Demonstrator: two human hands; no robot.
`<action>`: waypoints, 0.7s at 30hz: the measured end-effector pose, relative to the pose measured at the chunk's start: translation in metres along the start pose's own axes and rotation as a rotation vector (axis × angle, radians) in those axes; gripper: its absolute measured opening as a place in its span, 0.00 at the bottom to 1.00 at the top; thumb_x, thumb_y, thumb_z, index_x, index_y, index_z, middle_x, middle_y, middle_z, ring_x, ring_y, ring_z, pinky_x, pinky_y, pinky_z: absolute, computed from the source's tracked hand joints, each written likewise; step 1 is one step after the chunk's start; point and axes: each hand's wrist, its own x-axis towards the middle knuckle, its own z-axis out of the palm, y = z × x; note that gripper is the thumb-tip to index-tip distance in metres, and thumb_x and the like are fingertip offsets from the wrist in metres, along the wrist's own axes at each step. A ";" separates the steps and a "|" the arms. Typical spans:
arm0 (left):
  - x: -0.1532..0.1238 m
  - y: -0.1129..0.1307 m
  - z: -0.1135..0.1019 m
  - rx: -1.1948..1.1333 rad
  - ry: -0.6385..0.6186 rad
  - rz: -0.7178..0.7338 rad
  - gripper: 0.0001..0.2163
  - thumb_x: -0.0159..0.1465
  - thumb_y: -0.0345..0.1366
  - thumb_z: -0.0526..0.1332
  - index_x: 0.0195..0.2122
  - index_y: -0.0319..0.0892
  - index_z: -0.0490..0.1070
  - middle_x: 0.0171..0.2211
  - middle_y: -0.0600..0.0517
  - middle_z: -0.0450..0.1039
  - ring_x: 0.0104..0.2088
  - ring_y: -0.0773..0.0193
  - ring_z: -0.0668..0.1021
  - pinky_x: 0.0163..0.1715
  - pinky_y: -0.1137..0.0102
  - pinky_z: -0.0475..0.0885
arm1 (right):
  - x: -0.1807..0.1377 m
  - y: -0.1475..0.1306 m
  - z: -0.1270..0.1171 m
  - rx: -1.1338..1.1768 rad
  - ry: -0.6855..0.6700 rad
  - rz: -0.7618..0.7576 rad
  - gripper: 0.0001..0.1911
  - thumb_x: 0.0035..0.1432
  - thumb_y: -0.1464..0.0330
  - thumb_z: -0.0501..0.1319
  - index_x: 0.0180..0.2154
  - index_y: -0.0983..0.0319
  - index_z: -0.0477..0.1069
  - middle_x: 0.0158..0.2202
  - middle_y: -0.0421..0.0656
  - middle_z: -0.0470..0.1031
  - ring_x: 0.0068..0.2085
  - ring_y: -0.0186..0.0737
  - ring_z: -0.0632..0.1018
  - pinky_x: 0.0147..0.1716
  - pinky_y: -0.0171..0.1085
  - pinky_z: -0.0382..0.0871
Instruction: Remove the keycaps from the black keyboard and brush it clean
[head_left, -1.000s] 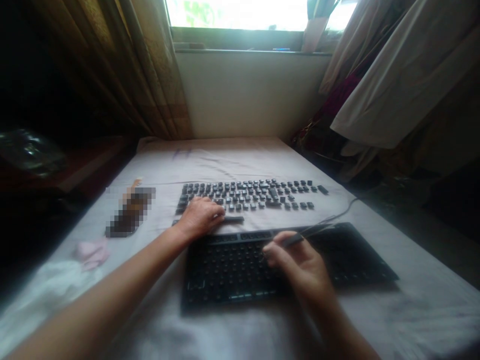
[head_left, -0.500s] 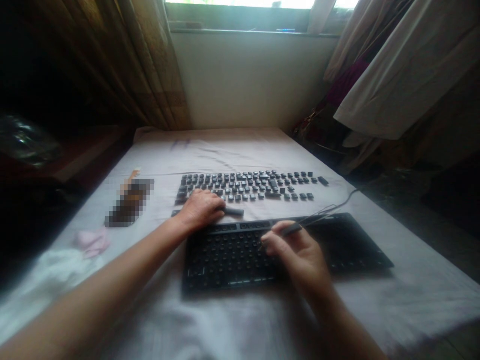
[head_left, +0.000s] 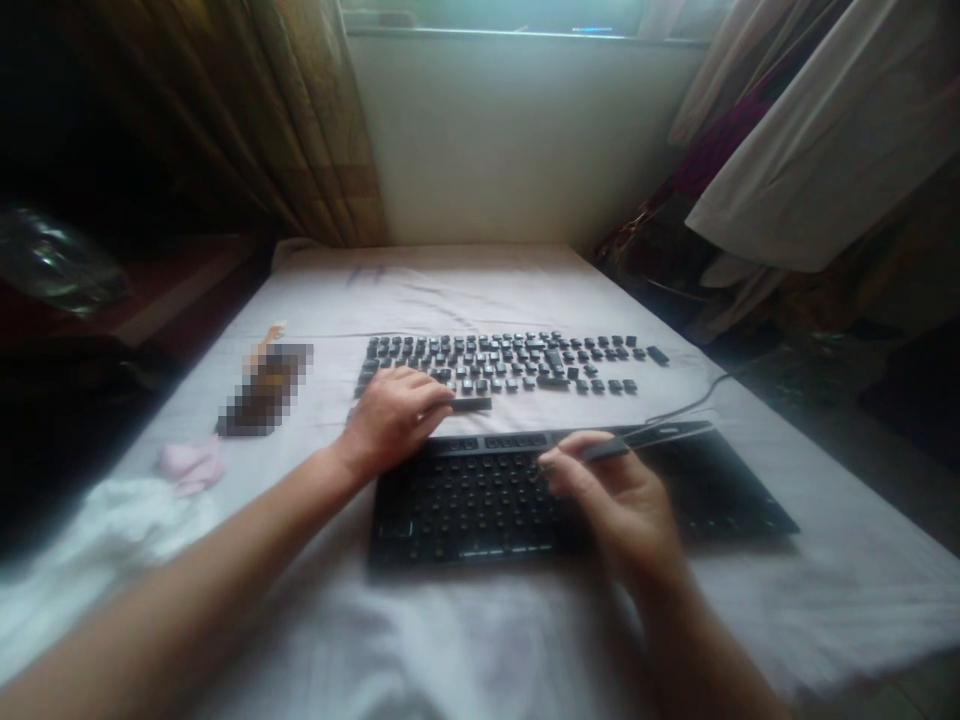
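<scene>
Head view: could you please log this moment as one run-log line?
left hand: on long keycap | right hand: holds thin tool over stripped keyboard | loose keycaps: rows on cloth

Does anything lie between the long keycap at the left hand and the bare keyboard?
Nothing visible does. The long keycap, at the fingertips of the left hand, lies on white cloth right beside the far edge of the keyboard. The loose keycaps sit beyond it, and the right hand with its thin tool hovers further right.

Dim, soft-focus view, window (head_left: 525, 12) backlight, dark left edge, wide-angle stretch
</scene>
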 end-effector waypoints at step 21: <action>-0.099 0.055 -0.010 -0.164 0.074 0.290 0.11 0.66 0.39 0.57 0.47 0.50 0.75 0.47 0.52 0.75 0.50 0.59 0.72 0.53 0.61 0.66 | -0.001 0.005 -0.015 0.014 0.066 0.024 0.07 0.53 0.66 0.70 0.33 0.59 0.75 0.27 0.38 0.80 0.27 0.36 0.80 0.31 0.33 0.76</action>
